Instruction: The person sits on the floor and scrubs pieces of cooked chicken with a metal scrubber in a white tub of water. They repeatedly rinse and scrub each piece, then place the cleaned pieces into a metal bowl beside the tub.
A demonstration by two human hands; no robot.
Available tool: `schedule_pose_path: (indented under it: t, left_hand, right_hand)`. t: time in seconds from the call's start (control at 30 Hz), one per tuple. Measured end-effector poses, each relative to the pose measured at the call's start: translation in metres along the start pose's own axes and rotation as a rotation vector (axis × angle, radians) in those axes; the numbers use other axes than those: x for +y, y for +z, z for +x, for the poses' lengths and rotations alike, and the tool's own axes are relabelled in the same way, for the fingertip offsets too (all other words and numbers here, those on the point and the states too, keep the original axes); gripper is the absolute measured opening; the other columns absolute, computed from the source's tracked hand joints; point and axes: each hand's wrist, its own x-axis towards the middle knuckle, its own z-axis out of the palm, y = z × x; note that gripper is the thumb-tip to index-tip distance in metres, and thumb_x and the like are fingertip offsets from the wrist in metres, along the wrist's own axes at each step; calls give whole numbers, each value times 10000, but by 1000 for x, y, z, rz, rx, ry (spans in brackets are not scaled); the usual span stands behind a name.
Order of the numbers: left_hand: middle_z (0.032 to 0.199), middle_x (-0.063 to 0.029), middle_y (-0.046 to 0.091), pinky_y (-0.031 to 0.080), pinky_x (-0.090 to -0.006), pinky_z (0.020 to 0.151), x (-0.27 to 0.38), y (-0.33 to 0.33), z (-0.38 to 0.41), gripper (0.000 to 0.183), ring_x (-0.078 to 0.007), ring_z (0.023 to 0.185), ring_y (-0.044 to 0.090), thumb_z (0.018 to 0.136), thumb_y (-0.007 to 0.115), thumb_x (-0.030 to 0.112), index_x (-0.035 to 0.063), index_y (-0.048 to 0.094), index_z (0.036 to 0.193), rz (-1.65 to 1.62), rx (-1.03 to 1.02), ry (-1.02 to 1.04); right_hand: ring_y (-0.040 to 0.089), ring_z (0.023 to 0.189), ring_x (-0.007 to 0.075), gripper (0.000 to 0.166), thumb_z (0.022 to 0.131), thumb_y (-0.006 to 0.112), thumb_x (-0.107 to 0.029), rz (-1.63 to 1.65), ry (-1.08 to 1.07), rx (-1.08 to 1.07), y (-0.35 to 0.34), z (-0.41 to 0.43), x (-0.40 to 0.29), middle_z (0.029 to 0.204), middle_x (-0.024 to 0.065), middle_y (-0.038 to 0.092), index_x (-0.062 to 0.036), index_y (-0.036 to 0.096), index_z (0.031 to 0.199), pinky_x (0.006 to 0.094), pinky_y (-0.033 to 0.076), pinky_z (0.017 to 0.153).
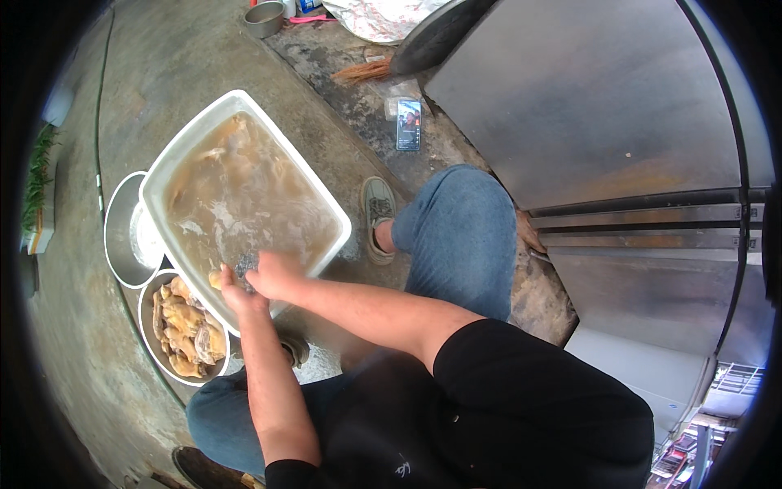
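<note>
Both hands are over the near end of a large white plastic tub (293,143) filled with murky brown water (256,202). Pale pieces of meat (238,137) show through the surface, mostly blurred. My left hand (241,294) grips a yellowish piece of meat (215,279), most of it hidden by the fingers. My right hand (278,273), smeared by motion, is closed on a grey steel wool scrubber (246,264) pressed between the two hands. Beside the tub's left wall, a round metal basin (146,330) holds several yellowish skin-on meat pieces (186,327).
Another metal basin (125,238) stands left of the tub, partly beneath its rim. A green hose (101,153) runs along the concrete floor. A lit phone (409,125), a straw broom (363,72) and a small metal bowl (265,21) lie beyond. A steel cabinet (586,110) rises at right.
</note>
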Motion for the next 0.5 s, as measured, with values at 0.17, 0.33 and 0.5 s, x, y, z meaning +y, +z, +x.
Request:
schedule_pose_path:
  t: [0.17,0.33,0.5]
  left_hand:
    - [1243,-116,560,536,-528,976,-12,-11,15,455,-323,1133,577,1013,577,291,135,428,1413,-24,-22,-68]
    - [1299,-148,551,507,-554,993,-9,-22,32,464,-351,1158,570,1017,541,268,79,425,1425,-56,-27,-64]
    - [1157,-122,608,484,-485,989,-12,-14,31,322,-294,1112,582,1061,455,358,59,572,1085,81,135,95]
  right_hand:
    - [703,866,411,380,862,624,-333,51,14,37,-5,20,3,914,235,719,5,686,1023,493,558,790]
    - [704,843,411,366,859,629,-316,103,-21,25,8,13,12,886,234,718,22,689,985,491,557,776]
    - [705,809,402,352,843,641,-313,102,-23,0,14,-1,17,847,233,717,25,709,918,485,553,771]
